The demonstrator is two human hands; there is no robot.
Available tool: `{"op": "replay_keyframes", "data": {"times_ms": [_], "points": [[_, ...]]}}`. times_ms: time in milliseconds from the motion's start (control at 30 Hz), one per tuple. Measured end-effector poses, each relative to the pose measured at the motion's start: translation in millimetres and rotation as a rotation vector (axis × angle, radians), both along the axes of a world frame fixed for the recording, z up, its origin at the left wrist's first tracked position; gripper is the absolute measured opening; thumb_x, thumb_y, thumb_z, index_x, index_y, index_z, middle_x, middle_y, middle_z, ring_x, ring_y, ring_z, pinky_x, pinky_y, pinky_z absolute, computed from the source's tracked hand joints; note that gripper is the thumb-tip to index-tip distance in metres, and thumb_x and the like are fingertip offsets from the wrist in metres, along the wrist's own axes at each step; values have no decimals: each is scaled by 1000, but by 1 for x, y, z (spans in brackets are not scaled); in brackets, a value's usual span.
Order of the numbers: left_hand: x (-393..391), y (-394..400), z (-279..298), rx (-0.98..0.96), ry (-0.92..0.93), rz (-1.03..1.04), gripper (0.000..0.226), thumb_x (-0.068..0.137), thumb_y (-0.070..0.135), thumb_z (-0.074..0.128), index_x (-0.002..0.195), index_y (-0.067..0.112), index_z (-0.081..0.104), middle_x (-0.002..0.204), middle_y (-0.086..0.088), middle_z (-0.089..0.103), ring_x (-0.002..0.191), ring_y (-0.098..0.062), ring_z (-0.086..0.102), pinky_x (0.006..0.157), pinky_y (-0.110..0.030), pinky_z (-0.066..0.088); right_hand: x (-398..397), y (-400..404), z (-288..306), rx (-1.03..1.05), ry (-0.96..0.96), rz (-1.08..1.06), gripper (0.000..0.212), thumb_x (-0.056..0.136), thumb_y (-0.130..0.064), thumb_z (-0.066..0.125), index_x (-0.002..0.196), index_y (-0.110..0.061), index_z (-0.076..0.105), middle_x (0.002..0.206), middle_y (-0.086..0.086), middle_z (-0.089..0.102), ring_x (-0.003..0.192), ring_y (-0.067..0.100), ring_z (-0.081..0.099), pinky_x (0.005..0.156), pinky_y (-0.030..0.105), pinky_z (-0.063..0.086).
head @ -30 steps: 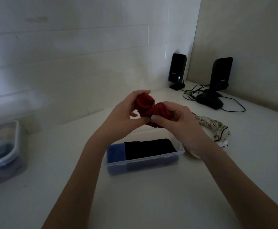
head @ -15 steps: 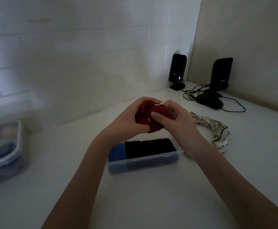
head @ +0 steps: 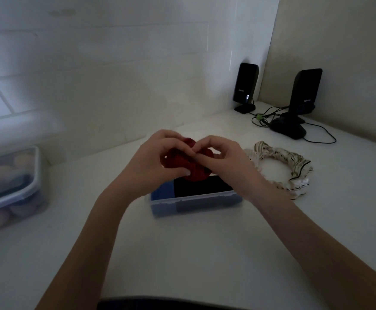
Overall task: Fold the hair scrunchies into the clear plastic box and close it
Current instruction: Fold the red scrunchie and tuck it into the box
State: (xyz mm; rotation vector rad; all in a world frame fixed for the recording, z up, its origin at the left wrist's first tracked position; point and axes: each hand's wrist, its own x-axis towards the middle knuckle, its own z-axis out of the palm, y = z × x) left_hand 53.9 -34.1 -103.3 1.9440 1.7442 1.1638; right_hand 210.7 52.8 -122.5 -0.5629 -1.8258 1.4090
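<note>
We held the red scrunchie (head: 185, 163) bunched between both hands, just above the far rim of the clear plastic box (head: 196, 201). Our left hand (head: 153, 161) curled round its left side, thumb underneath; our right hand (head: 221, 156) pinched its top edge with the fingertips. The box lay directly below and slightly toward us, its long axis running left to right, with a blue piece and a black piece already inside. We judged the drop was straight down. The patterned scrunchie (head: 283, 162) lay just right of our right hand.
</note>
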Motion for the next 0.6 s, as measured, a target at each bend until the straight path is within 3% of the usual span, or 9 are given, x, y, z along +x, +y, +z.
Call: {"op": "replay_keyframes", "data": {"times_ms": [133, 267, 367, 467, 533, 600], "points": [[-11, -13, -2, -106, 174, 99, 37, 64, 15, 82, 88, 33, 60, 94, 13, 55, 87, -7, 54, 71, -13, 44, -8, -3, 2, 24, -229, 99, 20, 78, -4, 72, 91, -19, 71, 93, -1, 71, 85, 16, 69, 80, 26, 58], [-15, -24, 0, -236, 234, 137, 36, 64, 18, 83, 89, 29, 60, 90, 10, 54, 78, -6, 51, 63, -11, 37, -14, -14, 8, 153, -433, 113, 28, 75, -9, 76, 101, -18, 72, 78, -17, 70, 82, 16, 70, 81, 23, 57], [-15, -27, 1, -295, 316, 150, 36, 67, 17, 81, 97, 25, 64, 97, 2, 57, 86, -14, 53, 68, -16, 42, -20, -18, 8, 300, -544, 94, 33, 72, -15, 78, 104, -19, 72, 101, -5, 70, 81, 13, 67, 85, 29, 55], [-12, -28, 0, -319, 417, 180, 39, 71, 23, 77, 108, 22, 65, 104, 0, 62, 94, -17, 54, 80, -27, 45, -24, -19, 7, 466, -657, 94, 38, 72, -22, 78, 109, -23, 71, 111, -3, 66, 71, -1, 54, 75, 15, 45], [-11, -27, 1, -311, 540, 207, 42, 72, 28, 75, 112, 25, 64, 110, 1, 62, 103, -19, 52, 90, -35, 44, -25, -20, 7, 514, -723, 103, 40, 73, -26, 76, 112, -22, 69, 109, -2, 65, 81, 4, 56, 72, 13, 42], [-10, -27, 2, -287, 582, 203, 46, 71, 28, 75, 115, 24, 63, 113, 1, 57, 105, -18, 48, 91, -35, 43, -26, -19, 6, 525, -773, 100, 40, 74, -30, 75, 112, -21, 69, 109, 2, 62, 96, 15, 57, 81, 21, 45]]}}
